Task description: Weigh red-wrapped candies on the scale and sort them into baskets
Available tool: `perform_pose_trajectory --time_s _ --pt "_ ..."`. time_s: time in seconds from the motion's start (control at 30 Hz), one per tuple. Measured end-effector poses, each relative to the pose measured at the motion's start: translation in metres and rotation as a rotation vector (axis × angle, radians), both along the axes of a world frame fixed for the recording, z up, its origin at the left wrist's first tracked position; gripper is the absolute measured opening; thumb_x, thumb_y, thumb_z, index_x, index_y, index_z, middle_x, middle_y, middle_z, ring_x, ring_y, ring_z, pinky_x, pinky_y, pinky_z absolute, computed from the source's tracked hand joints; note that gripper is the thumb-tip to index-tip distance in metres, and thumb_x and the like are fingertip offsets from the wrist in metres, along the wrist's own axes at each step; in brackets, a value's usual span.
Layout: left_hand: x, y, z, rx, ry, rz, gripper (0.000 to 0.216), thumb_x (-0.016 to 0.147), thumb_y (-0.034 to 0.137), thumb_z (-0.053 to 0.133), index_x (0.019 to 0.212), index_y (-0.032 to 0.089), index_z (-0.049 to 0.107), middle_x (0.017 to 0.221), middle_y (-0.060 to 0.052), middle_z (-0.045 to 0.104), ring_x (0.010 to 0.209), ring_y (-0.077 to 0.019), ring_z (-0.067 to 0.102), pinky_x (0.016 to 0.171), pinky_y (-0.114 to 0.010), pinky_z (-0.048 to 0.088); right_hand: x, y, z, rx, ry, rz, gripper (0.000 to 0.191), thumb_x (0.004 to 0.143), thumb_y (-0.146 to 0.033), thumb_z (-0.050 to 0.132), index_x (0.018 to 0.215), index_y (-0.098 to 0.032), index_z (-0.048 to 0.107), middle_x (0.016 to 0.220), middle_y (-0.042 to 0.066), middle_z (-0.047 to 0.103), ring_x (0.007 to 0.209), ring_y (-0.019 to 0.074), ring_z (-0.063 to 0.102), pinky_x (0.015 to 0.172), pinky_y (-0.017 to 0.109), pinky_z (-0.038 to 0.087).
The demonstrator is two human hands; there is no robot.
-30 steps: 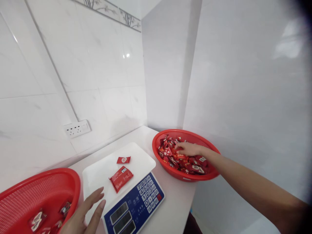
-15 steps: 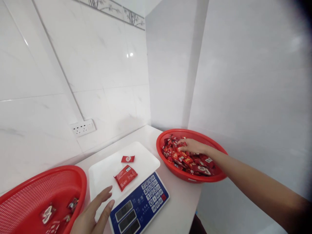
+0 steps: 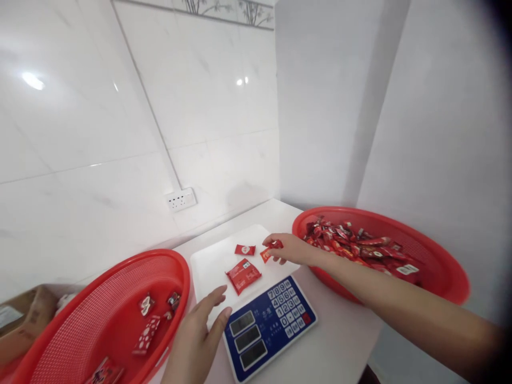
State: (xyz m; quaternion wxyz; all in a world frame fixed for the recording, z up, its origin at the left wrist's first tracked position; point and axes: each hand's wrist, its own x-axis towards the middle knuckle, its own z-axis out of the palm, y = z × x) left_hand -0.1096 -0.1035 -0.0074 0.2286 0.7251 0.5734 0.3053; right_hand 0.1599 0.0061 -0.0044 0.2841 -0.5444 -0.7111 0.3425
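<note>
Left basket [image 3: 132, 260]: at least four packets inside. The left hand [image 3: 196, 341] rests open, fingers spread, against the one scale [image 3: 272, 320]. Two packets lie on its tray [image 3: 216, 256], a small packet [image 3: 245, 249] and a large packet [image 3: 243, 276]. The right hand [image 3: 288, 248] pinches a third packet [image 3: 269, 252] over the tray's right edge, beside the heaped right basket [image 3: 436, 261].

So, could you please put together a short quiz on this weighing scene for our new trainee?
1. True or false: the right hand holds a small red packet by the right edge of the white scale platform.
2. Which holds more packets? A: the left basket. B: the right basket.
3. Leaving out the held one, how many packets lie on the platform?
Key: 1 true. 2 B. 3 two: a little packet and a larger packet.
</note>
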Motion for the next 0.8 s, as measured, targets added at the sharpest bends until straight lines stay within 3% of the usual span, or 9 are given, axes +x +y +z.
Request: perform_pose_trajectory --time_s 0.1,0.23,0.47,0.53,0.6,0.7,0.8 --pt "-0.002 -0.003 0.003 -0.001 -0.028 0.007 0.04 0.082 0.043 0.049 0.118 0.026 0.056 0.11 -0.008 0.067 0.103 -0.0244 0.06 0.087 -0.039 0.047 -0.016 0.007 -0.003 0.062 -0.051 -0.011 0.025 0.079 -0.022 0.051 0.101 -0.017 0.061 0.094 0.007 0.067 0.058 0.0128 0.062 0.054 0.027 0.05" --pt "-0.003 -0.004 0.006 -0.01 -0.036 0.017 0.04 0.083 0.044 0.048 0.118 0.028 0.056 0.113 -0.008 0.065 0.106 -0.0252 0.058 0.087 -0.04 0.046 -0.026 0.012 0.003 0.175 -0.102 0.002 0.023 0.078 -0.024 0.054 0.098 -0.018 0.062 0.093 0.005 0.066 0.083 0.0183 0.061 0.077 0.032 0.047" --pt "-0.008 -0.005 0.008 -0.039 -0.104 0.019 0.039 0.082 0.044 0.05 0.117 0.027 0.055 0.112 -0.008 0.064 0.105 -0.0249 0.057 0.091 -0.043 0.042 -0.043 0.002 0.013 0.202 -0.114 0.088 0.029 0.079 -0.023 0.054 0.107 -0.017 0.06 0.099 0.008 0.066 0.091 0.0202 0.06 0.085 0.036 0.044" --pt "0.001 -0.007 0.009 -0.09 -0.315 0.013 0.041 0.079 0.045 0.055 0.117 0.028 0.054 0.112 -0.008 0.063 0.105 -0.0249 0.057 0.09 -0.042 0.044 -0.05 -0.016 0.018 0.222 -0.115 0.106 0.034 0.079 -0.018 0.052 0.113 -0.017 0.058 0.109 0.009 0.063 0.099 0.0194 0.057 0.091 0.035 0.042" --pt "0.019 -0.011 0.009 -0.181 -0.71 -0.002 0.047 0.079 0.045 0.057 0.122 0.03 0.047 0.117 -0.008 0.06 0.11 -0.0245 0.055 0.086 -0.04 0.047 -0.06 -0.041 0.022 0.267 -0.102 0.138 0.04 0.081 -0.017 0.05 0.121 -0.017 0.052 0.118 0.008 0.059 0.104 0.0165 0.055 0.093 0.03 0.041" --pt "0.051 -0.019 0.004 -0.478 -1.306 -0.08 0.049 0.084 0.045 0.05 0.13 0.035 0.036 0.126 -0.007 0.055 0.114 -0.0235 0.052 0.083 -0.038 0.05 -0.08 -0.077 0.022 0.42 -0.07 0.248 0.048 0.084 -0.02 0.046 0.132 -0.018 0.041 0.122 0.01 0.056 0.109 0.0186 0.052 0.092 0.033 0.042" --pt "0.068 -0.019 -0.016 -0.749 -1.629 -0.241 0.038 0.088 0.045 0.042 0.121 0.03 0.051 0.114 -0.006 0.065 0.104 -0.0216 0.06 0.083 -0.035 0.05 -0.092 -0.098 0.014 0.521 -0.197 0.319 0.052 0.083 -0.021 0.046 0.135 -0.019 0.036 0.116 0.011 0.059 0.102 0.0219 0.055 0.083 0.034 0.047"
